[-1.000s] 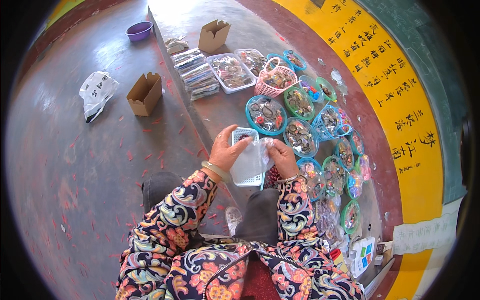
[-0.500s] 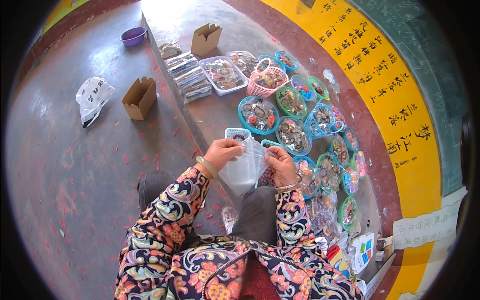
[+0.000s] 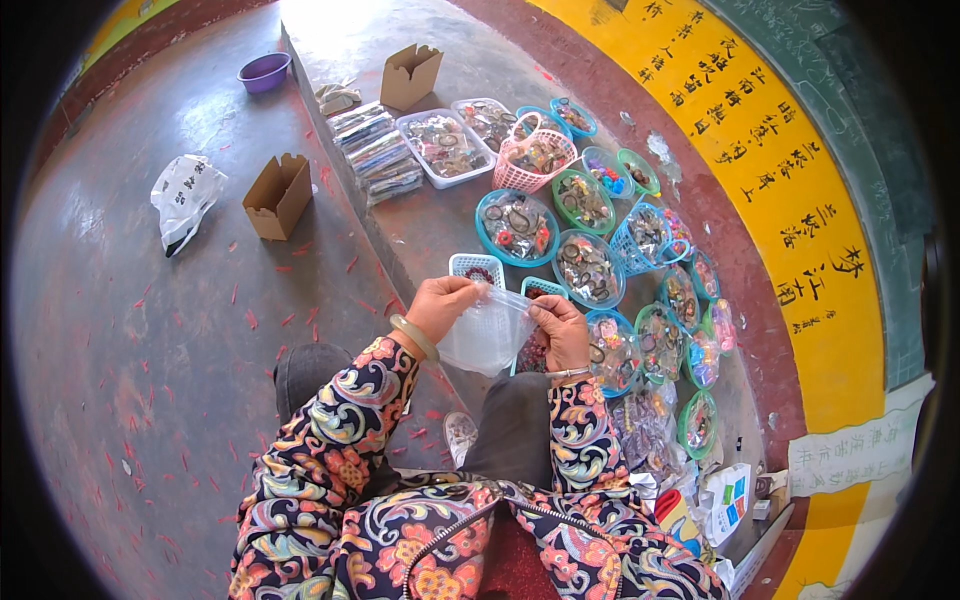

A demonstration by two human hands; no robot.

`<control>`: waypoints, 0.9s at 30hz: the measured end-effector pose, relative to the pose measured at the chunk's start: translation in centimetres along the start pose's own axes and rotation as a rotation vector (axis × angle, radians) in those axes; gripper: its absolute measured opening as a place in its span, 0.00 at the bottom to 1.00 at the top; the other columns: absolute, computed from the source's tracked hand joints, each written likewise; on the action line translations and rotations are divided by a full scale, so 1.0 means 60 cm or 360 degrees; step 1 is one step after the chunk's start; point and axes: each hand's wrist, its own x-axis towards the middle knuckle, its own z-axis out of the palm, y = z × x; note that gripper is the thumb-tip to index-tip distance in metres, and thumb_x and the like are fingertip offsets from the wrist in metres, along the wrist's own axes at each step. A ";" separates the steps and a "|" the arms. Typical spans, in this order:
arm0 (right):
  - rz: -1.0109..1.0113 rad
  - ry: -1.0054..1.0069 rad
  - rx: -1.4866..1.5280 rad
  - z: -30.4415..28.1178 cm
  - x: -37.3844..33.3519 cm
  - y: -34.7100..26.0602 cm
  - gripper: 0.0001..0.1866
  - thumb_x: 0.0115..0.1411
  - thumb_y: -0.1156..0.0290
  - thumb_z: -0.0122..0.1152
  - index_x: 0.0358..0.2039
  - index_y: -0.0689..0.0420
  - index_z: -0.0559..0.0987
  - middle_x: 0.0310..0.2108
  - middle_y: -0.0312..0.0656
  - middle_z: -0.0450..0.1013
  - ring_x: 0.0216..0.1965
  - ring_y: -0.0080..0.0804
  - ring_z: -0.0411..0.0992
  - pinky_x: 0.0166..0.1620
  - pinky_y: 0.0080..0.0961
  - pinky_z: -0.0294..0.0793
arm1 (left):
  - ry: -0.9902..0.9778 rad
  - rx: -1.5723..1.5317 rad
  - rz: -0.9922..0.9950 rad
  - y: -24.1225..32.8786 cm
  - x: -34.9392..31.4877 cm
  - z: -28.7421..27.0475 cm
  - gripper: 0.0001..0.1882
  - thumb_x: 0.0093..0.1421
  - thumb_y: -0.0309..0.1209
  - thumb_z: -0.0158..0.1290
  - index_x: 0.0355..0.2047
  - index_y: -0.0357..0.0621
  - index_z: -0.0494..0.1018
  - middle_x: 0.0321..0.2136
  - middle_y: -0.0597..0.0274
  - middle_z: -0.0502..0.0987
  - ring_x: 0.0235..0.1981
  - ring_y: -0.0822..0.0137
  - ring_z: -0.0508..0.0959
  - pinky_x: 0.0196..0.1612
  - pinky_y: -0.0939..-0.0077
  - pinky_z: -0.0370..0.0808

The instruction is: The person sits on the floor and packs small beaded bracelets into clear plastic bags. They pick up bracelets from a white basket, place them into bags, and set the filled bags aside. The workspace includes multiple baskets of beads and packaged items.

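Clr bag, wht bskt; dk slvs w/ orng flwrs.

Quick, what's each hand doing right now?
Left hand: closed, holding a clear plastic bag.
Right hand: closed, holding the same bag.

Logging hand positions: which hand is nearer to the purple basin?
Left. The left hand, pinching a clear plastic bag, is below and right of the purple basin in view; the right hand, holding its other side, is farther right.

Glare whitens the far floor; straight edges bow rimward.
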 end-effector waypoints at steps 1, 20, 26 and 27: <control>0.0008 0.0020 0.0003 -0.002 0.000 0.001 0.05 0.52 0.77 0.59 0.31 0.61 0.76 0.24 0.39 0.75 0.17 0.14 0.66 0.15 0.08 0.58 | 0.0052 -0.0007 -0.0015 0.001 0.000 0.001 0.12 0.55 0.34 0.53 0.30 0.36 0.76 0.23 0.67 0.75 0.26 0.78 0.72 0.29 0.83 0.68; -0.0176 -0.0409 -0.1340 0.032 -0.012 -0.040 0.13 0.46 0.75 0.58 0.34 0.63 0.77 0.27 0.40 0.75 0.30 0.26 0.73 0.36 0.20 0.71 | -0.0053 0.1000 0.0771 -0.004 -0.014 0.022 0.07 0.52 0.30 0.53 0.30 0.42 0.76 0.25 0.53 0.76 0.28 0.61 0.77 0.33 0.72 0.72; -0.0235 -0.0100 -0.1120 -0.081 -0.034 -0.057 0.06 0.47 0.74 0.57 0.26 0.62 0.78 0.21 0.36 0.74 0.24 0.20 0.70 0.29 0.18 0.68 | 0.0124 0.0517 0.0624 -0.011 -0.008 0.017 0.09 0.55 0.31 0.51 0.31 0.37 0.75 0.24 0.56 0.77 0.26 0.69 0.77 0.31 0.79 0.71; -0.0309 0.0035 -0.1295 -0.105 -0.047 -0.067 0.06 0.48 0.74 0.57 0.26 0.61 0.78 0.22 0.38 0.74 0.24 0.22 0.71 0.29 0.19 0.69 | 0.0139 0.0552 0.0624 -0.015 -0.006 0.013 0.10 0.56 0.31 0.51 0.31 0.37 0.75 0.23 0.56 0.77 0.25 0.70 0.77 0.30 0.80 0.71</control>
